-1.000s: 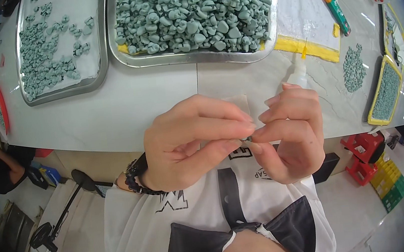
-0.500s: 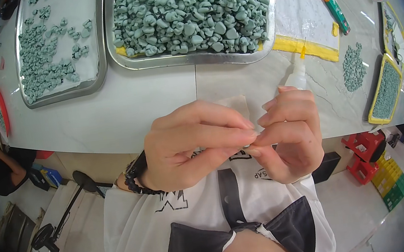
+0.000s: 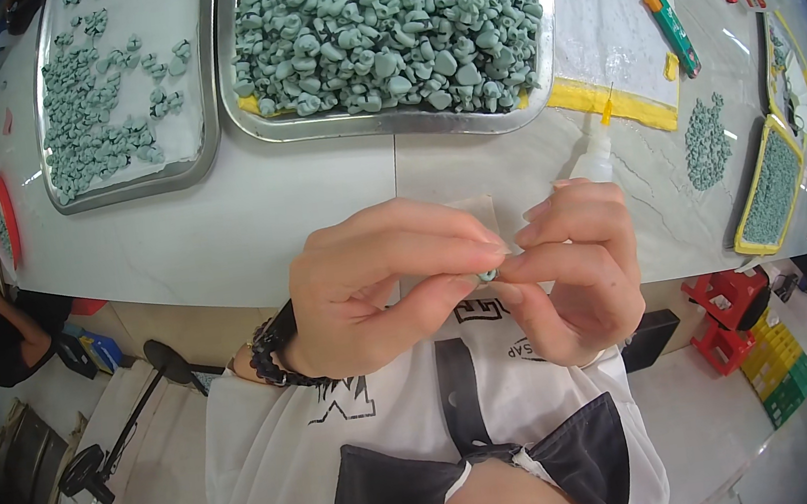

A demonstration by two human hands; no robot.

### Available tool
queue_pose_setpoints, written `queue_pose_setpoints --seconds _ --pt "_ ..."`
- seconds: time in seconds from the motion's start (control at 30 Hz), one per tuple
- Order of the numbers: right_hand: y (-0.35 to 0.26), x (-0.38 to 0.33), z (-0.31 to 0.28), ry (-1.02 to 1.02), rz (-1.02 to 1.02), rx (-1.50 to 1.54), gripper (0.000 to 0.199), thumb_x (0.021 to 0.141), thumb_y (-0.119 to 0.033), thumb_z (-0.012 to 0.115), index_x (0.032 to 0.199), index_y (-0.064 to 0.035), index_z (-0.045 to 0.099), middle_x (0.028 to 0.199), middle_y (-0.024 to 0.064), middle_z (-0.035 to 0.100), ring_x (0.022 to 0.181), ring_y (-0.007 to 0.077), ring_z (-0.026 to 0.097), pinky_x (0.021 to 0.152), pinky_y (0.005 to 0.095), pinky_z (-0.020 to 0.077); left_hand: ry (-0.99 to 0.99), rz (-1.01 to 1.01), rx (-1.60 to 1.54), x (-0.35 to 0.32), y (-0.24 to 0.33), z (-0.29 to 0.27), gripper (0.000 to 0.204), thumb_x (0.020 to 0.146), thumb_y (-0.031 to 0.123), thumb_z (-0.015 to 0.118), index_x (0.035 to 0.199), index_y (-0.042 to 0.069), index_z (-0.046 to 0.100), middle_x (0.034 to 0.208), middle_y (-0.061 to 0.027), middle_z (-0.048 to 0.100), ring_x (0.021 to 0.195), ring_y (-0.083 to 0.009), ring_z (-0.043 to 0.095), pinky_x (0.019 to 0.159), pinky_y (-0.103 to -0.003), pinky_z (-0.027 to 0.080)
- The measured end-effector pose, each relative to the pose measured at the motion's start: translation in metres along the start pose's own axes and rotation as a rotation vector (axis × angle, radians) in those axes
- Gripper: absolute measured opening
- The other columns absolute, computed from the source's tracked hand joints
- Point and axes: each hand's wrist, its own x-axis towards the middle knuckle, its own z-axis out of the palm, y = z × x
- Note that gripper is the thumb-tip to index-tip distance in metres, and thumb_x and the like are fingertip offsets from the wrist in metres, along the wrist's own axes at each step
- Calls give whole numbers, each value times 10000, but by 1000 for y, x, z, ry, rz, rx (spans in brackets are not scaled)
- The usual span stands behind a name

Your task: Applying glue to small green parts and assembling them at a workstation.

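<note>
Both hands meet at chest height, just off the table [image 3: 221,244] edge: the left hand [image 3: 368,292] and right hand [image 3: 572,272] pinch one small green piece [image 3: 489,275] between thumb and fingertips, the right also gripping a glue bottle [image 3: 595,156], nozzle up. Since a second ago the hands have barely shifted, the pinch unbroken, suggesting the piece is being pressed to set. Beyond lie a heaped tray [image 3: 387,121] and a sparser tray [image 3: 153,177]; bare tabletop between hands and trays leaves room to reach forward.
</note>
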Motion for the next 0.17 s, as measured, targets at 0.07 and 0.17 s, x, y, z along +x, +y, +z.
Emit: queue_pose_setpoints --seconds 0.07,0.17 --pt "1 0 0 -1 -8 -21 272 559 -25 736 811 -56 639 816 59 569 707 200 491 626 304 373 0 -16 0 0 0 -1 194 751 -61 579 937 -41 632 947 -198 599 775 -205 616 663 -267 498" --pt "2 1 2 -3 -34 -79 293 542 -29 740 817 -61 645 822 63 571 712 199 493 634 305 377 -18 2 71 3 0 -4 187 764 -42 591 948 -43 629 963 -206 594 809 -219 618 686 -262 497"
